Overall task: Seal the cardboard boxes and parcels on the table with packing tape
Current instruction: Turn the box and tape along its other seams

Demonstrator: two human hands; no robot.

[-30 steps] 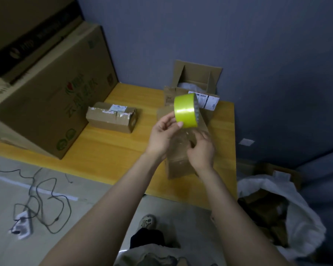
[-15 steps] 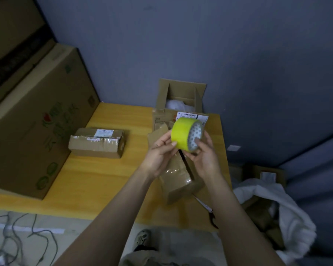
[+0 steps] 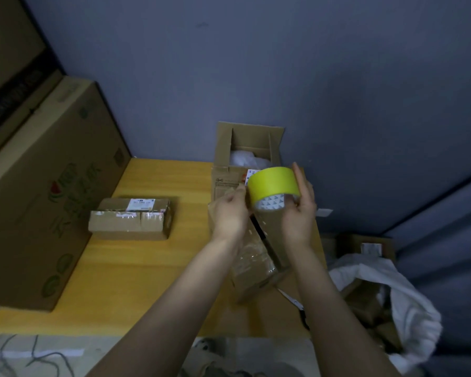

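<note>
Yellow tape roll (image 3: 273,186), held in the air above a tape-wrapped parcel (image 3: 256,268) on the table (image 3: 152,268). The right hand (image 3: 301,210) grips the roll; the left hand (image 3: 230,213) pinches at its left edge, probably seeking the loose end. Next: peel a strip and lay it over the parcel's seam. An open box (image 3: 246,148) stands just behind; a small parcel (image 3: 131,217) and large carton (image 3: 46,200) lie well apart, obstructing nothing.

One head-worn view looks forward and down, close over the table (image 3: 147,268)
</note>
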